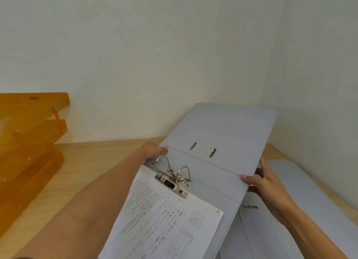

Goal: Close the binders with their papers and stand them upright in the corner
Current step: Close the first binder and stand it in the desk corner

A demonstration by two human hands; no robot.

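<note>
**Grey board covers, hinged and stiff: hold them by the edges**

Grey card makes up the open binder point(211, 158), which lies across the wooden surface point(81, 161) near the corner of the two walls, its far cover raised and leaning toward that corner. The left hand point(153, 150) has its fingers closed over the cover's left edge near the spine fold; the right hand point(259, 181) pinches the right edge, thumb on the inner face and the other fingers behind. Papers point(164, 216) sit threaded on the metal ring mechanism point(174, 177), whose arches look shut. The board will likely feel rigid and fairly light, bending only at the creases, so an edge grip on both sides suits swinging it over the sheets (the loose page corners could catch and crumple). A second binder point(310, 200) lies flat under and to the right, and an orange tray rack point(29, 142) stands at left.
</note>
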